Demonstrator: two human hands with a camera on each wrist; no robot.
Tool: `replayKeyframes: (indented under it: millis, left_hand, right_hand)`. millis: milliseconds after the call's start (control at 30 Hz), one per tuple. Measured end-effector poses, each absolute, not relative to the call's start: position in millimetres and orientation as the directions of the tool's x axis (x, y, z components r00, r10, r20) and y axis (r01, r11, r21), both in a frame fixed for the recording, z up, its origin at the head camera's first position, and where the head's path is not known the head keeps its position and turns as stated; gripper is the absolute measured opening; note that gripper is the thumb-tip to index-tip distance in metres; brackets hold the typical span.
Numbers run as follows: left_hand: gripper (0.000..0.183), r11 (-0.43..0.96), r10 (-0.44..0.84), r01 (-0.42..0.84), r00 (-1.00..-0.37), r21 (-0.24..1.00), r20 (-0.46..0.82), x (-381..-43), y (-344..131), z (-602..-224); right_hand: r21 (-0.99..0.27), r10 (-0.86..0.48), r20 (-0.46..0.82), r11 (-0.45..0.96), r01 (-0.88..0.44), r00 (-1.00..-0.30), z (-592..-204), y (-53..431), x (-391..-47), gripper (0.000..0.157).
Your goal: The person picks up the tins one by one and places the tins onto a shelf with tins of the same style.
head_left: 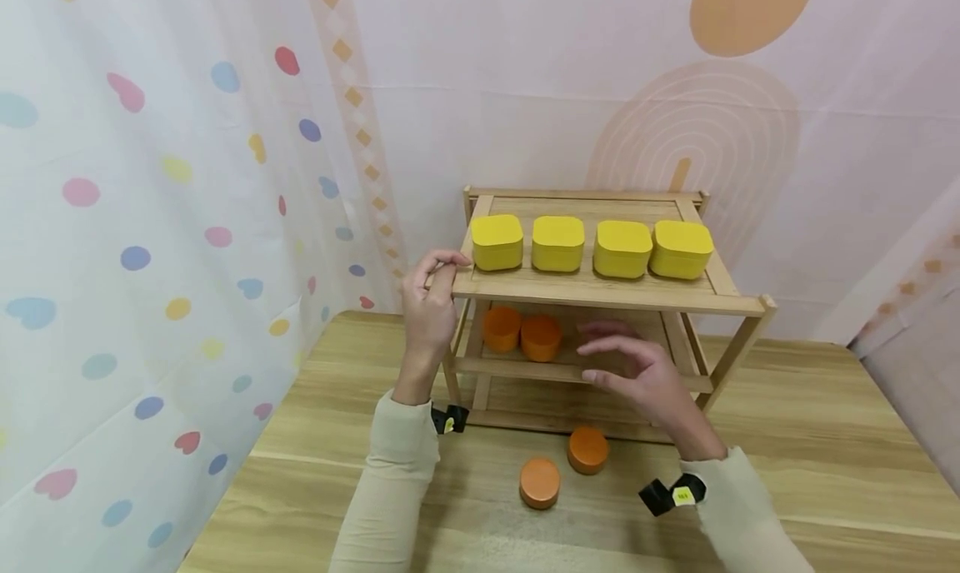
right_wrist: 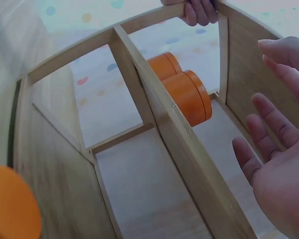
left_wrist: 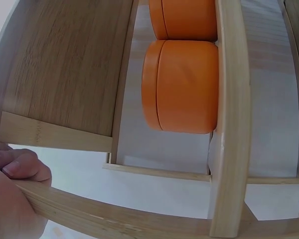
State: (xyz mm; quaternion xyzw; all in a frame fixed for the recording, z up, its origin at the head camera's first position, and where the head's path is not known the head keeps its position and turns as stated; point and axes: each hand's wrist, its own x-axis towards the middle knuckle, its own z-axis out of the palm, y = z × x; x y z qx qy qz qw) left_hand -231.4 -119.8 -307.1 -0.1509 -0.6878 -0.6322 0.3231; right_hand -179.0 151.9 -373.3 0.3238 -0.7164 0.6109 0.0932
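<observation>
The left hand point(head_left: 431, 302) grips the front left corner of the rack point(head_left: 600, 292). The right hand point(head_left: 647, 375), empty with fingers apart, hovers near the middle tier point(head_left: 517, 368), right of two orange tins point(head_left: 541, 338) there. Two more orange tins point(head_left: 540, 483) sit on the counter point(head_left: 300, 440) in front; four yellow tins point(head_left: 557, 244) line the top.

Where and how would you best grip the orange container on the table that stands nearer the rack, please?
I'd probably pinch the orange container across opposite sides of its round wall, with the right hand coming from above. It stands upright with its flat top uncovered, while the rack close behind likely leaves less room from that side.
</observation>
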Motion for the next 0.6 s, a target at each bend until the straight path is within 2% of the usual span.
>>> replayKeyframes:
  millis: [100,300,467,600]
  left_hand:
    - [0.025,0.159,-0.202,0.616,-0.745,0.772,0.636,-230.7,-119.5,-306.8]
    - [0.025,0.166,-0.208,0.612,-0.745,0.773,0.634,-231.4,-118.8,-306.9]
    - [0.025,0.182,-0.21,0.617,-0.736,0.765,0.644,-232.0,-117.5,-305.9]
    - [0.025,0.188,-0.207,0.627,-0.727,0.756,0.655,-232.7,-117.6,-304.5]
  right_hand:
    - [-0.784,-0.397,0.581,-0.035,-0.62,-0.711,-378.1,158.8,-172.9,0.026]
    - [-0.796,-0.451,0.548,-0.02,-0.605,-0.705,-388.6,169.7,-159.6,0.036]
    - [-0.77,-0.464,0.6,-0.112,-0.629,-0.652,-397.1,175.1,-149.3,0.046]
    - [-0.787,-0.484,0.585,-0.144,-0.6,-0.651,-408.3,177.3,-142.5,0.049]
